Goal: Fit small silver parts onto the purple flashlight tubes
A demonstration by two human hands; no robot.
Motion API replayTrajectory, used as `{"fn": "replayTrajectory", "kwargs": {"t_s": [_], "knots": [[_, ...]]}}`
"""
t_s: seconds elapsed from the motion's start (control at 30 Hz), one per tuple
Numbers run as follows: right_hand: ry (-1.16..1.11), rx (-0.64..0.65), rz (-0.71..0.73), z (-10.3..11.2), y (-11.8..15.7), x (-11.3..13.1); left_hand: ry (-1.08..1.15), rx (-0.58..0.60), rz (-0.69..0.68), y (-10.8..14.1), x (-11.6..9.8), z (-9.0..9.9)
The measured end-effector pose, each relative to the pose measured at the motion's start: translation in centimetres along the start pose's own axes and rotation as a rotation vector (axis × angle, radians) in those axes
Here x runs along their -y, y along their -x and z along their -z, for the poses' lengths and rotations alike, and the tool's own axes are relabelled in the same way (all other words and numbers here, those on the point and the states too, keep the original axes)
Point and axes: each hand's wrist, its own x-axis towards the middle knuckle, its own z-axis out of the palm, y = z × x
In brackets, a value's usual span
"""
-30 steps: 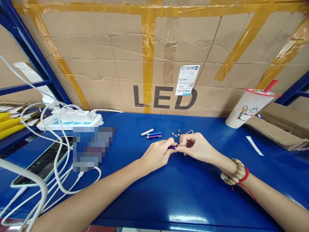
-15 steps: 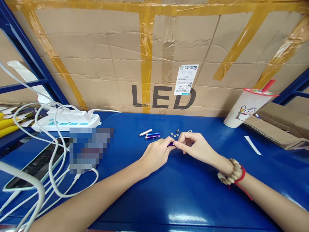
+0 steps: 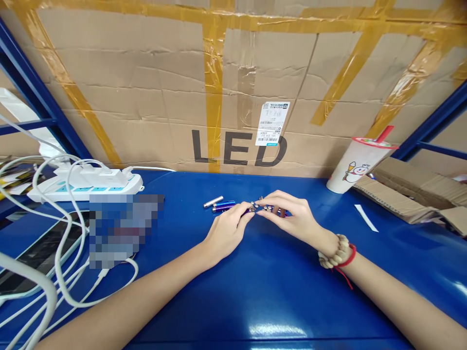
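Blue tubes (image 3: 223, 204) and a silver tube (image 3: 213, 201) lie just beyond my left hand (image 3: 226, 231). Both it and my right hand (image 3: 290, 218) pinch a small purple tube (image 3: 249, 210) between fingertips, wrists resting on the blue tabletop (image 3: 255, 296).

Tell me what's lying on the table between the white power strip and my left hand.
In the head view, a pixelated blurred patch, then a silver tube and a blue tube lie between the power strip and left hand.

a glossy blue table (image 3: 277, 301) stands against a wall of taped cardboard (image 3: 146, 97) printed "led". blue shelf posts (image 3: 32, 97) rise at both sides. overhead light glints off the tabletop.
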Motion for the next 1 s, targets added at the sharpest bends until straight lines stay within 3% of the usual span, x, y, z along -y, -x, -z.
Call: {"fn": "replayTrajectory", "kwargs": {"t_s": [0.3,0.53,0.8,1.0], "knots": [[0.187,0.095,0.132,1.0,-0.2,0.1,0.039,0.053,-0.008,0.0,0.0,0.1],[0.150,0.090,0.205,1.3,-0.1,-0.2,0.059,0.119,-0.011,0.0,-0.2,0.2],[0.024,0.097,0.104,1.2,-0.4,-0.2,0.017,0.166,-0.044,0.1,-0.3,0.4],[0.137,0.096,0.048,0.7,-0.2,0.3,-0.134,0.133,0.029,-0.3,-0.1,-0.1]]}}
